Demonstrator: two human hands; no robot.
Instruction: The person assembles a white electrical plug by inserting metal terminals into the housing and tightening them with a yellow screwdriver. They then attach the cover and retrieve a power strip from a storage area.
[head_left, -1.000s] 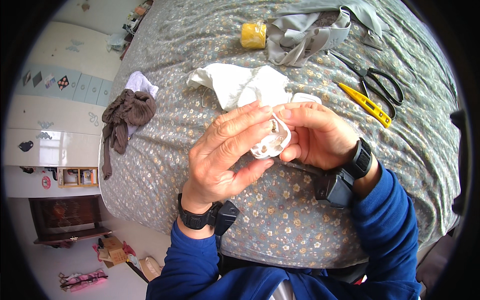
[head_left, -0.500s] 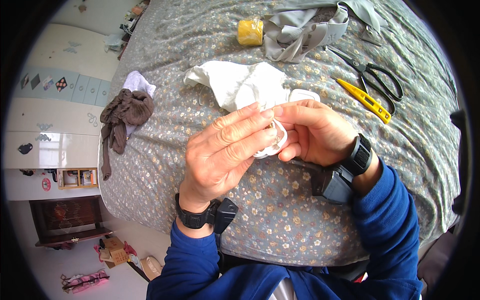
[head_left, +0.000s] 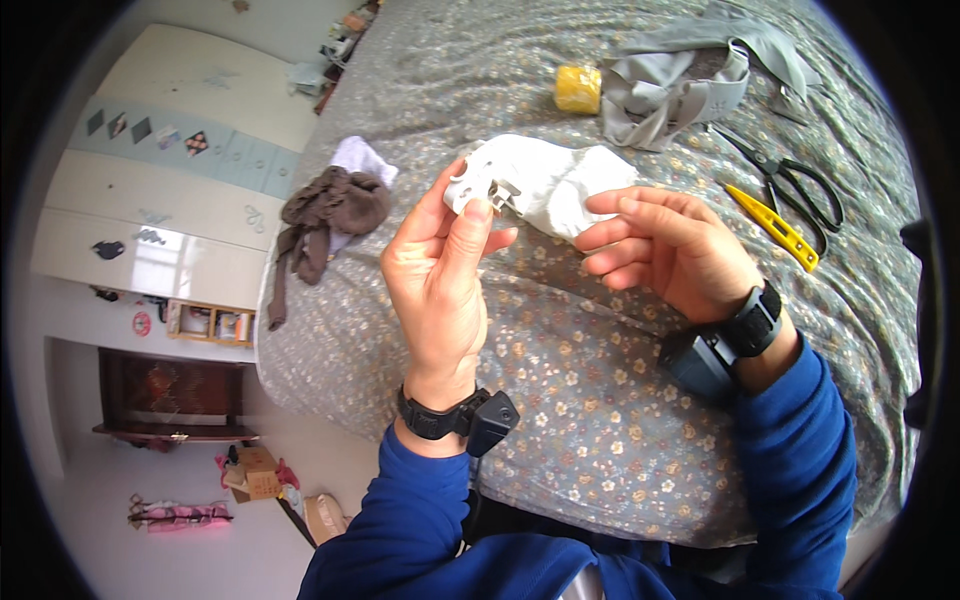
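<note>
My left hand (head_left: 445, 250) pinches a small white plastic housing (head_left: 461, 192) between thumb and fingers. Bare metal contacts (head_left: 506, 192) stick out on its right side; its exact kind cannot be made out. To the right, my right hand (head_left: 675, 240) hovers apart from it, fingers loosely bent and nothing visible in them. A crumpled white cloth (head_left: 570, 180) lies on the bed just beyond both hands. The right fingertips overlap the cloth's near edge in the picture.
The bed has a grey floral sheet (head_left: 590, 400). A yellow utility knife (head_left: 775, 230) and black-handled scissors (head_left: 800, 190) lie at the right. Farther back are a yellow tape roll (head_left: 578, 90) and grey fabric (head_left: 670, 95). Brown clothing (head_left: 335, 210) lies at the left edge.
My hands have separated; before, both were together on the white plastic piece. The left hand has turned and now holds it alone, metal contacts showing. The view has shifted left.
</note>
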